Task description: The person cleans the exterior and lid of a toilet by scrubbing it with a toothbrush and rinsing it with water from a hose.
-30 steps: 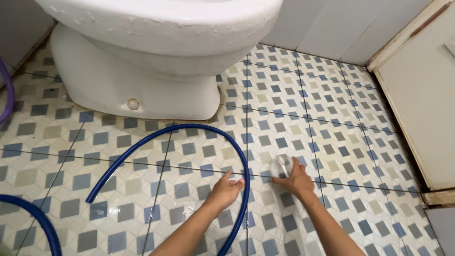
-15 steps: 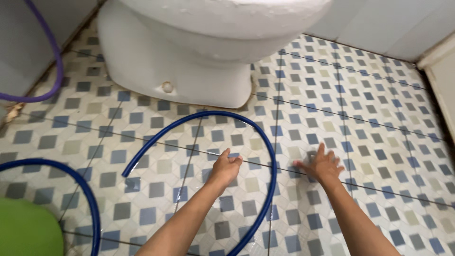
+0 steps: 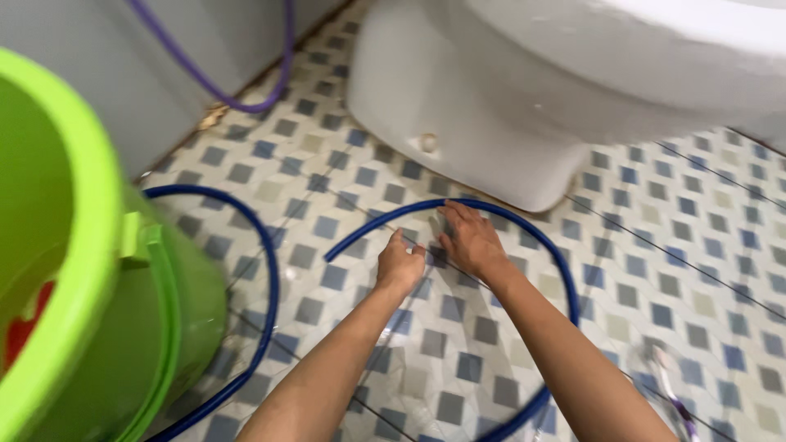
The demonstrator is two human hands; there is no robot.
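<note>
Both hands were down on the wet patterned floor tiles [image 3: 622,245], inside the curve of the blue hose [image 3: 565,286] and just in front of the white toilet base [image 3: 458,131]. The left hand [image 3: 401,266] was curled loosely, fingers drawn in toward the palm and pinching nothing that showed; whether its knuckles touched the tile could not be told. The right hand [image 3: 471,237] lay flat with its fingers stretched forward and close together, their tips at or just short of the hose where it arched nearest the toilet.

The 2 hands sat almost touching each other, so the work looked like gathering or shifting that loop of hose. To do it well, the right hand would want to close fully around the hose rather than push it with flat fingers (wet tile and wet rubber slide easily), while the left took hold a little further along the same curve, so the loop moved as 1 piece instead of twisting.

A green bucket [image 3: 74,245] stood close at the left, with a second bend of blue hose beside it, and a purple hose [image 3: 246,102] ran along the wall.
</note>
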